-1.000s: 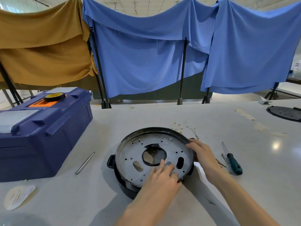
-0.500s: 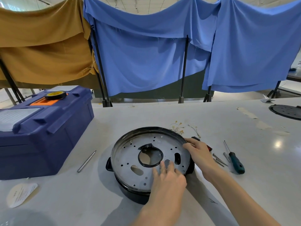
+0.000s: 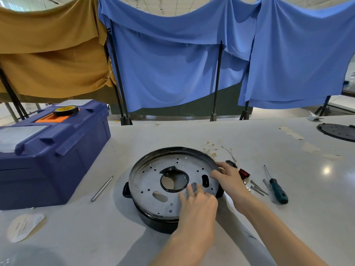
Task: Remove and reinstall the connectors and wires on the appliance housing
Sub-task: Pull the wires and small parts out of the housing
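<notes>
Blue and ochre cloths hang behind your white table. Your housing sits mid-table, metal plate up. Your left hand lies flat on that plate, fingers straight and together, tips by the centre hole. Your right hand rests on the housing's right rim, fingers loosely spread over the plate. Loose wires lie just behind the housing. A red switch, screws and a screwdriver lie right of it, and a toolbox stands left.
</notes>
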`<state>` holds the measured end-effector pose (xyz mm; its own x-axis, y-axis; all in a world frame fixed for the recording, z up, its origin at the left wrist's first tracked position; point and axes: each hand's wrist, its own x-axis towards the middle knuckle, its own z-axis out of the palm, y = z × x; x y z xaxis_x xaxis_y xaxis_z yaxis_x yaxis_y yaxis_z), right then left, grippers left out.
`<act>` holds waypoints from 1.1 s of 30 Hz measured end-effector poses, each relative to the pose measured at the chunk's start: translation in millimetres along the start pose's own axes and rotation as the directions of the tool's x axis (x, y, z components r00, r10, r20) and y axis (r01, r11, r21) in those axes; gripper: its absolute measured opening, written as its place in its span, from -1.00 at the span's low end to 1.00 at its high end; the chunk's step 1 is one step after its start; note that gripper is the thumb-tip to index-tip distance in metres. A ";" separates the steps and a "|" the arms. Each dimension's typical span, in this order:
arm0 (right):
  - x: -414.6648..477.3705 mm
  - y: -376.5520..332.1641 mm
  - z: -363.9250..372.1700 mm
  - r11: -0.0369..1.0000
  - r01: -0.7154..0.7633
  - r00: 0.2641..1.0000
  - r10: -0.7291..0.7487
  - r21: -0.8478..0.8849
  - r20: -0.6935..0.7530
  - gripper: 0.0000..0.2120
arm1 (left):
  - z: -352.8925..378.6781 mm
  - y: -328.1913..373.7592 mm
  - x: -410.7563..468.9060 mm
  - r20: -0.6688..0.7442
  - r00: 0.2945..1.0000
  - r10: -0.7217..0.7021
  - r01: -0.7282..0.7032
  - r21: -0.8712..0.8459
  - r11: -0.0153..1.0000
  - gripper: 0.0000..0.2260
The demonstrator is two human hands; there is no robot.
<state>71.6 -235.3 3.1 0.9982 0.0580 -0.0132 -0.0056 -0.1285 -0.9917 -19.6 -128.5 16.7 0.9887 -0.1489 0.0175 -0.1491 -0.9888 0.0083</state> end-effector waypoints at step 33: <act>6.9 -9.4 -3.6 0.987 0.068 0.988 -0.046 -0.143 0.148 -0.51 | -15.4 -18.2 -9.7 0.095 0.992 0.081 -0.067 -0.144 0.987 -0.64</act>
<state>78.8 -237.2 12.7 0.9776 0.2101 0.0141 0.0706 -0.2641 -0.9619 -26.7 -108.9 31.7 0.9705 -0.2286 -0.0773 -0.2153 -0.9649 0.1507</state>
